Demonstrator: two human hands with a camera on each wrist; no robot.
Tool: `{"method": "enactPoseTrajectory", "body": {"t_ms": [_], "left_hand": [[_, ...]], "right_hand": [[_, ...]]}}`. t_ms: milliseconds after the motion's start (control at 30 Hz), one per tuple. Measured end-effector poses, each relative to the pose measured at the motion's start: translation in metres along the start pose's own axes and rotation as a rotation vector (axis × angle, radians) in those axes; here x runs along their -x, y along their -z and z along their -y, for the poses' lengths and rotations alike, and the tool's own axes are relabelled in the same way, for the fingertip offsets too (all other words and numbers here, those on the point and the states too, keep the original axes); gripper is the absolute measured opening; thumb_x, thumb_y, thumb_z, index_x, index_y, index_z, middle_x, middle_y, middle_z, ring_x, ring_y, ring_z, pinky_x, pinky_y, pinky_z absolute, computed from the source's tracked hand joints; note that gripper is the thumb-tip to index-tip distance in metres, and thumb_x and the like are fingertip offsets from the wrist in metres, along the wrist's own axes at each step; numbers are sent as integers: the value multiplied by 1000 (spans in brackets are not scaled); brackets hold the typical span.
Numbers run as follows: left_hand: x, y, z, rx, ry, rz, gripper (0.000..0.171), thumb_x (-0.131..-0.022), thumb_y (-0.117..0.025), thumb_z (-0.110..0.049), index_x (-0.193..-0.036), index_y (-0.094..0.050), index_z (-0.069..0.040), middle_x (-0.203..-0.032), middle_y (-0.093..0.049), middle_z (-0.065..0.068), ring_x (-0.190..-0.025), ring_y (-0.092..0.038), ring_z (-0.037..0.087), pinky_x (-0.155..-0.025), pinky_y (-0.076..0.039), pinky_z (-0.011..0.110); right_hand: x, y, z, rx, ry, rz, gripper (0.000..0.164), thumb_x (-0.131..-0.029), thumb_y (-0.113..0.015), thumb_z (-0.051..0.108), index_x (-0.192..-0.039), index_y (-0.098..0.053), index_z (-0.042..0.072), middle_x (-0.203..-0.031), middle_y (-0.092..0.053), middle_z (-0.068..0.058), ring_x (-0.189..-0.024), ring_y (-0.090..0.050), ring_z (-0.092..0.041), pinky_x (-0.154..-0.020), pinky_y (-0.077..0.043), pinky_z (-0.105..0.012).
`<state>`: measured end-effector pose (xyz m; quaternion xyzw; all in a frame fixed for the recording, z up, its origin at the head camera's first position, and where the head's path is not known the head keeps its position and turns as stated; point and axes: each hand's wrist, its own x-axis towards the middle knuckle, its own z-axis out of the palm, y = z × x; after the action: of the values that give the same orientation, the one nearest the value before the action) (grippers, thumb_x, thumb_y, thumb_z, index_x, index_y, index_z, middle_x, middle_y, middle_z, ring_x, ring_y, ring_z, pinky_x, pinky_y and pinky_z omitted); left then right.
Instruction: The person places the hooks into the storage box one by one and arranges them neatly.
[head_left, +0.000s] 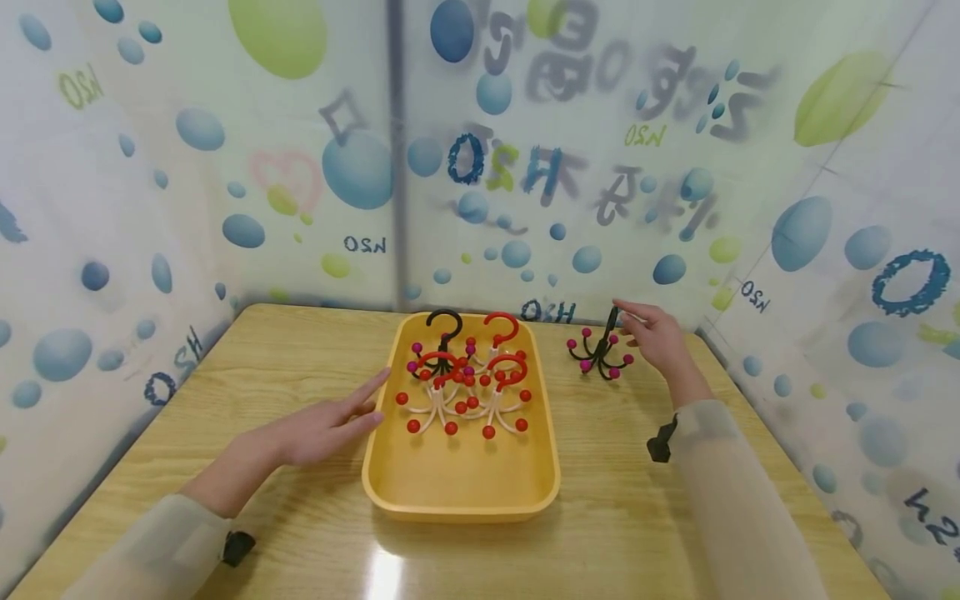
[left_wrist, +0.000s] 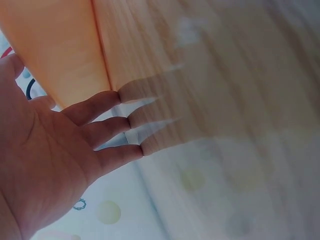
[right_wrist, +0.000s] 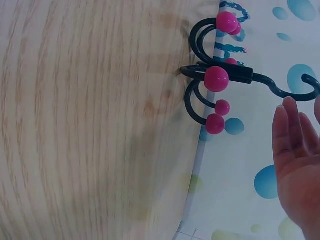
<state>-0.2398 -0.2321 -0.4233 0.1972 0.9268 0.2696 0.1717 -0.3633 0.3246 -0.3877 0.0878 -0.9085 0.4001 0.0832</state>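
My right hand (head_left: pixel 654 337) pinches the top hook of a black multi-arm hook hanger (head_left: pixel 600 354) with pink ball tips, right of the tray. In the right wrist view, the curved end of this hook hanger (right_wrist: pixel 240 74) meets the fingertips (right_wrist: pixel 290 102). My left hand (head_left: pixel 318 429) has its fingers extended and touches the left rim of a yellow tray (head_left: pixel 457 483). At the tray's back stand a black hook hanger (head_left: pixel 442 346) with pink tips and three white ones with red hooks and red tips, one being the front-right hanger (head_left: pixel 495 404). Their arms overlap.
A wooden table (head_left: pixel 300 367) carries the tray. Printed curtain walls (head_left: pixel 300 167) with blue and green spots enclose the back and both sides. Bare wood shows in front of the tray and on either side.
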Motion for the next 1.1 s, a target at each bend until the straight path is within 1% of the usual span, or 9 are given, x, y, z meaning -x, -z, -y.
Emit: {"method": "enactPoseTrajectory", "body": {"t_ms": [133,200,367,433,533,667,767,900,1100], "left_hand": [[0,0,0,-3,-4,-7,76,-114,-41,-63,-178,-5,-40,-162,-56,25,-150,-53,54,-123,-38,76],[-1,0,0,-6,-6,-10,76,-114,-41,-63,-178,-5,-40,-162,-57,25,-150,-53,54,-123,-38,76],[0,1,1,-13,-8,-12,76,-114,-41,-64,-178,-5,-40,-161,-58,25,-149,-54,54,-123,-38,75],[0,1,1,-12,-9,-11,77,-114,-40,-65,-178,-5,-40,-161,-58,25,-149,-54,54,-123,-38,75],[1,1,1,-7,-12,-8,77,-114,-40,-65,-178,-5,-40,-161,-57,25,-149,-53,54,-123,-37,75],[0,1,1,-6,-17,-8,77,-114,-40,-64,-178,-5,-39,-162,-57,24,-150,-52,54,-124,-36,75],[0,1,1,-7,-17,-9,77,-114,-41,-64,-178,-5,-40,-162,-57,24,-151,-52,53,-124,-37,75],[0,1,1,-5,-14,-9,76,-115,-41,-63,-178,-5,-40,-163,-56,24,-151,-52,54,-123,-37,76],[0,1,1,0,-3,-3,77,-114,-41,-64,-178,-5,-41,-163,-56,24,-151,-51,54,-123,-37,76]], "right_hand": [[-1,-4,1,-5,-20,-14,46,-119,-50,28,-162,-55,13,-169,-47,-21,-123,-68,-43,-95,-67,-42],[-1,-6,1,-20,-36,-33,45,-119,-51,29,-161,-57,14,-165,-50,-22,-123,-68,-42,-94,-67,-37],[0,-9,4,-55,-65,-64,43,-117,-54,30,-157,-62,14,-148,-64,-24,-121,-70,-35,-87,-63,-19],[0,-10,4,-48,-67,-72,42,-117,-55,29,-156,-63,14,-146,-67,-23,-116,-71,-27,-86,-62,-18],[1,-10,1,0,-42,-84,41,-117,-56,24,-156,-63,15,-153,-63,-22,-106,-71,-23,-85,-61,-22],[2,-9,-4,64,0,-104,41,-116,-57,19,-157,-62,16,-157,-59,-24,-95,-65,-26,-63,-52,-26],[2,-8,-6,54,-11,-115,42,-116,-57,20,-158,-62,17,-150,-64,-26,-82,-59,-23,-52,-42,-27],[3,-9,-8,19,-43,-131,42,-116,-58,20,-158,-62,20,-137,-73,-27,-74,-58,-18,-52,-41,-25],[5,-10,-10,27,-35,-143,43,-116,-58,21,-158,-61,19,-127,-75,-29,-84,-65,-15,-57,-45,-22]]}}
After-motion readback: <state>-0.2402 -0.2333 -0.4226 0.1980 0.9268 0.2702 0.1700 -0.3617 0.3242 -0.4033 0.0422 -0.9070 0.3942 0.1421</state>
